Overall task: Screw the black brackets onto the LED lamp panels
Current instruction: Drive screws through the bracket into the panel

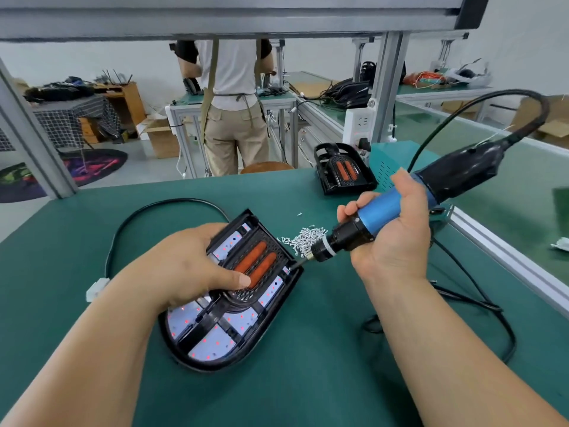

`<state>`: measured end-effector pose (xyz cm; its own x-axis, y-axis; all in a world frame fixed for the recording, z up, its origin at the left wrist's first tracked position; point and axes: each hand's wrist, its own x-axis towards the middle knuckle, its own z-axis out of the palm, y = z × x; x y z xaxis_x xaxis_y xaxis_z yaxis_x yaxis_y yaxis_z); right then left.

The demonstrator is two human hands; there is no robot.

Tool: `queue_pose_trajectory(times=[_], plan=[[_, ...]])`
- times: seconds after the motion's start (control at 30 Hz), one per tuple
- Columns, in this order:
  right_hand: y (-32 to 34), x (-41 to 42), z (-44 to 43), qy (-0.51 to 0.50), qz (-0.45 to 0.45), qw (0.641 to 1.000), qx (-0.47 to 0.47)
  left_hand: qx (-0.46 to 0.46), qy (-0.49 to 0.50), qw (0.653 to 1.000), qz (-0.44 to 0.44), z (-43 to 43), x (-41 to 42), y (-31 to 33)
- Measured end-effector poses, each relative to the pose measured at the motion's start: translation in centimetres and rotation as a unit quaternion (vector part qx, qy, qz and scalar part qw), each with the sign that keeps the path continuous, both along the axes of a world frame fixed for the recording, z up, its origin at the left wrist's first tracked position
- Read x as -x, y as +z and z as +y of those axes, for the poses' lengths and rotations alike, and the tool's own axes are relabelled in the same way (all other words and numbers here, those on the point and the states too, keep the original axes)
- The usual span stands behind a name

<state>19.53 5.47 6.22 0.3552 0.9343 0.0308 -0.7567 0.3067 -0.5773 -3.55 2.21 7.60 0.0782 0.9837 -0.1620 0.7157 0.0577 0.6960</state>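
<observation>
Our left hand [197,263] grips the black D-shaped LED lamp panel [215,337] lying flat on the green table [308,380], thumb pressing on its black plastic grille bracket [238,300]. We judge both light, stiff and brittle, and best held by the rim. Our right hand [391,229] wraps the blue-and-black electric screwdriver [388,211], its bit at the bracket's right edge. The small silver screws [306,238] lie in no container, only a loose heap just beyond.
</observation>
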Motion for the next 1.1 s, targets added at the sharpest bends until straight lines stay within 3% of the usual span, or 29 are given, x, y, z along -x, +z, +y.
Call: queue_pose_trajectory(times=[0.53,0.83,0.97,1.1], plan=[[-0.2,0.9,-0.6,0.003,-0.055,0.997,-0.049,-0.021,0.012,0.999,0.037,-0.8,-1.0,0.7],[0.9,1.0,-1.7,-0.062,-0.235,0.961,-0.133,-0.020,0.012,0.998,0.050,-1.0,-1.4,1.1],[0.8,0.7,-1.5,-0.012,-0.155,0.981,-0.114,-0.015,0.016,0.999,0.047,-1.0,-1.3,1.1],[0.6,0.8,-1.5,-0.028,-0.126,0.988,-0.086,-0.011,0.021,0.999,0.047,-1.0,-1.3,1.1]])
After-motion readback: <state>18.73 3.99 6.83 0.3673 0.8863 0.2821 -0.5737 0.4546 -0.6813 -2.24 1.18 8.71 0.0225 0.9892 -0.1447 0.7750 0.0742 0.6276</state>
